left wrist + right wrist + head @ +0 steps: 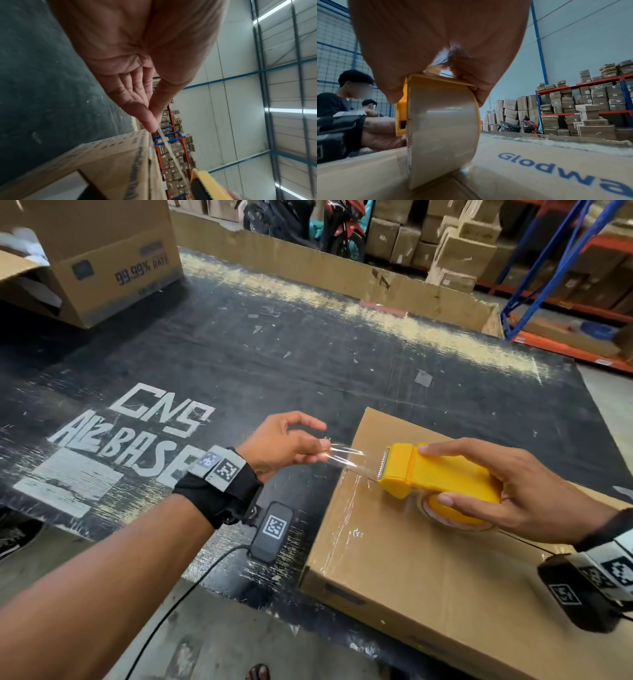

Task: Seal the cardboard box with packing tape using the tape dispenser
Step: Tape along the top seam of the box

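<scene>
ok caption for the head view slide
Left hand pinches clear tape drawn from yellow dispenser held on cardboard box.

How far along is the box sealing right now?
Done: a strip of clear tape already lies across the near-left end of the flat brown cardboard box.

In hand: the right hand grips the yellow plastic tape dispenser on the box top, while the left hand pinches the pulled-out tape end.

Left: stick it down, run the seam, cut.
</scene>
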Available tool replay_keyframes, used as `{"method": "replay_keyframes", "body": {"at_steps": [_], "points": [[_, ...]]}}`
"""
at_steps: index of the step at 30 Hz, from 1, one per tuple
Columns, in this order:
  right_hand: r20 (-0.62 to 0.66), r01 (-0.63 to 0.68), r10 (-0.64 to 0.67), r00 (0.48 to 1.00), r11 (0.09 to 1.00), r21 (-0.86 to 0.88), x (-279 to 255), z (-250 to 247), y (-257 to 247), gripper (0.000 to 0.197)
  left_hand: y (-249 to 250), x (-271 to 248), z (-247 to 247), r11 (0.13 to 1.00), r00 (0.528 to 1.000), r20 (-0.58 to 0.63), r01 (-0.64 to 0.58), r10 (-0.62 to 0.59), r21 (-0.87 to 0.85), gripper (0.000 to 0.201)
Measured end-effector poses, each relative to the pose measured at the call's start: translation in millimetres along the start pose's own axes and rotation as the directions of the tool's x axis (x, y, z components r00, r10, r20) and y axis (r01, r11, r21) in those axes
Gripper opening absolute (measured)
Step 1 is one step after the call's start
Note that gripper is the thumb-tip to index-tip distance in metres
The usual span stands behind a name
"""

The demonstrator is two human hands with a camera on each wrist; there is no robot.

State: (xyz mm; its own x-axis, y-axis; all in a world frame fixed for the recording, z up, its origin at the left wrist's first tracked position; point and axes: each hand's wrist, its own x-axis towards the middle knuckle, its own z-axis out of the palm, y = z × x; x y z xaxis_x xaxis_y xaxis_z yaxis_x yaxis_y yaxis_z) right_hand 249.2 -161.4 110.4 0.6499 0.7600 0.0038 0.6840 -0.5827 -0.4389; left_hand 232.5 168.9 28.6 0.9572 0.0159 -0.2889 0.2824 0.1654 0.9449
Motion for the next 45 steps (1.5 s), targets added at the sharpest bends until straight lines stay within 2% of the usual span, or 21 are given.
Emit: {"method": "replay_keyframes", "body": {"at_steps": [11, 13, 14, 15, 17, 18, 21, 23, 24, 27, 29, 33, 35, 38, 41, 43, 45], "points": [[0.103, -0.029, 0.037, 0.994, 0.997, -0.079, 17, -1, -6, 0.059, -42, 9, 0, 0.997, 0.999, -0.008, 0.047, -0.047, -0.066, 0.045], [0.110, -0.036, 0.045, 0.993, 0.996, -0.080, 17, -2, -7, 0.059, -52, 10, 4, 0.997, 0.997, -0.008, 0.071, -0.071, -0.024, 0.045], [0.113, -0.038, 0.047, 0.993, 0.996, -0.082, 17, -2, -7, 0.059, -60, 11, 6, 0.995, 0.998, -0.020, 0.064, -0.063, 0.081, 0.045], [0.114, -0.041, 0.050, 0.992, 0.996, -0.084, 17, -2, -7, 0.059, -68, 10, 7, 0.966, 0.999, -0.042, 0.037, -0.027, 0.256, 0.046], [0.116, -0.052, 0.061, 0.991, 0.995, -0.083, 17, -2, -7, 0.059, -82, 7, 5, 0.813, 0.994, -0.064, -0.032, 0.085, 0.581, 0.043], [0.117, -0.054, 0.063, 0.991, 0.995, -0.081, 17, -2, -7, 0.058, -84, 3, 4, 0.785, 0.989, -0.060, -0.069, 0.135, 0.615, 0.039], [0.121, -0.063, 0.072, 0.990, 0.995, -0.080, 16, -2, -8, 0.058, -77, -8, 5, 0.815, 0.939, 0.063, -0.325, 0.338, 0.479, 0.038], [0.131, -0.061, 0.072, 0.989, 0.995, -0.084, 18, -2, -9, 0.057, -64, -12, 13, 0.712, 0.871, 0.235, -0.489, 0.431, 0.504, 0.053], [0.135, -0.057, 0.069, 0.988, 0.994, -0.089, 19, -2, -9, 0.058, -59, -13, 19, 0.648, 0.847, 0.324, -0.531, 0.421, 0.546, 0.062], [0.143, -0.060, 0.074, 0.987, 0.994, -0.096, 18, -3, -8, 0.059, -56, -16, 32, 0.546, 0.860, 0.451, -0.504, 0.240, 0.669, 0.082], [0.140, -0.061, 0.074, 0.987, 0.994, -0.091, 16, -3, -7, 0.059, -60, -17, 34, 0.514, 0.867, 0.458, -0.488, 0.195, 0.705, 0.084], [0.145, -0.085, 0.094, 0.985, 0.994, -0.067, 10, -4, -4, 0.061, -60, -15, 31, 0.445, 0.886, 0.421, -0.462, 0.194, 0.767, 0.082], [0.140, -0.097, 0.104, 0.985, 0.994, -0.059, -7, -12, 2, 0.061, -59, -14, 29, 0.412, 0.884, 0.419, -0.467, 0.205, 0.783, 0.081], [0.156, -0.150, 0.158, 0.975, 0.987, -0.065, -62, -40, 14, 0.061, -57, -14, 29, 0.386, 0.885, 0.415, -0.466, 0.212, 0.796, 0.078], [0.152, -0.301, 0.310, 0.938, 0.950, -0.080, -144, -65, 44, 0.058, -51, -17, 32, 0.327, 0.891, 0.408, -0.453, 0.200, 0.829, 0.075], [0.039, -0.414, 0.416, 0.909, 0.909, -0.050, -200, -74, 81, 0.063, -47, -19, 34, 0.303, 0.893, 0.409, -0.449, 0.190, 0.841, 0.075], [-0.033, -0.437, 0.436, 0.899, 0.896, -0.071, -234, -76, 111, 0.065, -44, -21, 36, 0.284, 0.901, 0.400, -0.434, 0.170, 0.855, 0.075]]}}
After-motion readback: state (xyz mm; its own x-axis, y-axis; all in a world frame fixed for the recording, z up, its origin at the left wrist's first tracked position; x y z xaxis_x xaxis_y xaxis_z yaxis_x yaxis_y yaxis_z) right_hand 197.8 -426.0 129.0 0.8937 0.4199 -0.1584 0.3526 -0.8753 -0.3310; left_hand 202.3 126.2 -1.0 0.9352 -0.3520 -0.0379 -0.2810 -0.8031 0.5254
